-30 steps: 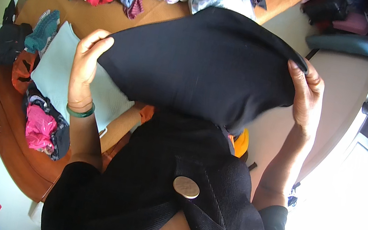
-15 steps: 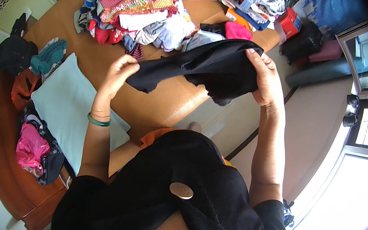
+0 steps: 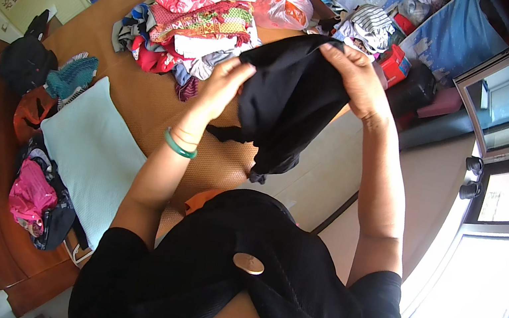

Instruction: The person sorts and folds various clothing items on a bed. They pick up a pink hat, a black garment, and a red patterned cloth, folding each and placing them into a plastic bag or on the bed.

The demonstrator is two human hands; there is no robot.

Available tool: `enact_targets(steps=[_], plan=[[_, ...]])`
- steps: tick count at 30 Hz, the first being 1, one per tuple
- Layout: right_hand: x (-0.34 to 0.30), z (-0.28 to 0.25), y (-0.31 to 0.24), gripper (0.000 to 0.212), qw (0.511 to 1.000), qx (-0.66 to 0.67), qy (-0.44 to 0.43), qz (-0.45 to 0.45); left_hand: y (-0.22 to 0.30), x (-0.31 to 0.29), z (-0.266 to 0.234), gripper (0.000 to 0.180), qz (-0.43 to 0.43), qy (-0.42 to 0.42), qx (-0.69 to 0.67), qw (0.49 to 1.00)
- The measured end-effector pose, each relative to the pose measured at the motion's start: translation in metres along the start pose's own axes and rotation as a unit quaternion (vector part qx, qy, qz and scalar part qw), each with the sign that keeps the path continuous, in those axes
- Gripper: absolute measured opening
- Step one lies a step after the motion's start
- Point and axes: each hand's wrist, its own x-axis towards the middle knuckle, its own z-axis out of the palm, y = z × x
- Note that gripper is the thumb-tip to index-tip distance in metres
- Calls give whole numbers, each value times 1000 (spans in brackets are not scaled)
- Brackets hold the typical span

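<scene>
two spots on a black cloth are pinched up: my left grip is clamped on one edge, thumb against fingers, and my right grip is clamped on its upper corner. the cloth hangs creased between them, in the air before me. a green bangle sits below my left grip. farther off, a heap of clothes lies on the brown bed, near a clear plastic bag; a pale blue pillow lies to my left.
</scene>
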Motion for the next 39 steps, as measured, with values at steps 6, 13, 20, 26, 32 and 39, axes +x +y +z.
enact_targets(steps=[6, 13, 20, 26, 32, 39], plan=[[6, -24, -31, 21, 996, -42, -67, -51, 87, 29, -24, 19, 52, 46, -78, 994], [37, -41, -5, 40, 818, -558, -125, -64, 160, 47, -38, 20, 228, 22, 59, 972], [70, -55, 18, 38, 814, -565, -132, -22, 202, 47, -76, 21, 314, 64, 246, 915], [96, -59, 17, 32, 779, -621, -17, -88, 222, 63, -104, 23, 303, 111, 285, 903], [116, -63, -5, 28, 783, -579, 108, -201, 254, 63, -107, 18, 341, 145, 364, 855], [97, -36, -45, 19, 985, 8, 14, -171, 255, 92, -151, 24, 282, 171, 265, 906]])
